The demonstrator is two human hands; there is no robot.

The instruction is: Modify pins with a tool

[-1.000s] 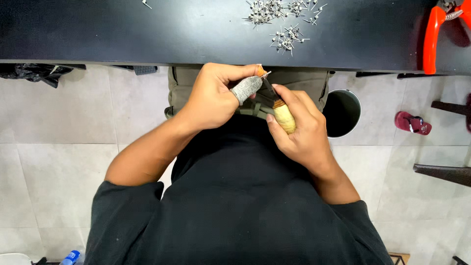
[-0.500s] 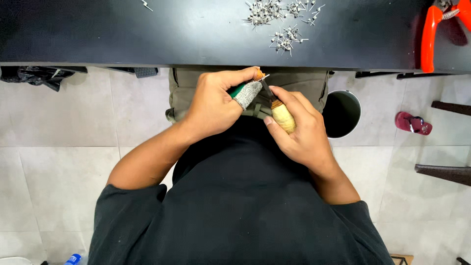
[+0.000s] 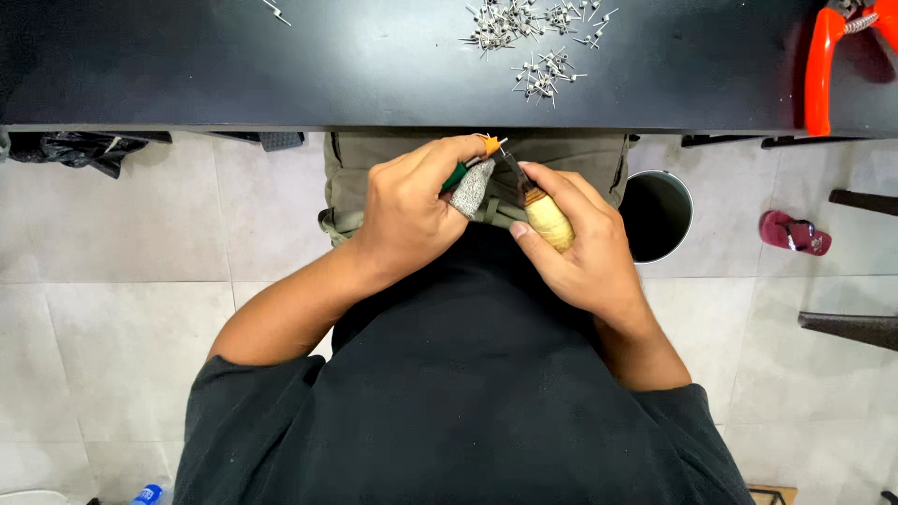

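Note:
My left hand (image 3: 407, 210) is closed around a thin green rod with an orange tip (image 3: 488, 145), and a grey mesh guard (image 3: 472, 187) covers its thumb. My right hand (image 3: 585, 252) grips a small knife by its pale wooden handle (image 3: 548, 221). The dark blade (image 3: 515, 172) points up toward the orange tip, against the mesh guard. Both hands are held close together over my lap, just below the front edge of the black table (image 3: 281, 75).
Several small metal pins (image 3: 535, 42) lie scattered on the table's far middle. An orange-handled tool (image 3: 828, 56) rests at the table's right end. A round dark bin (image 3: 657, 215) and a red sandal (image 3: 793, 232) sit on the tiled floor at right.
The hands have stayed in place, with only small shifts of the fingers and blade at the orange tip.

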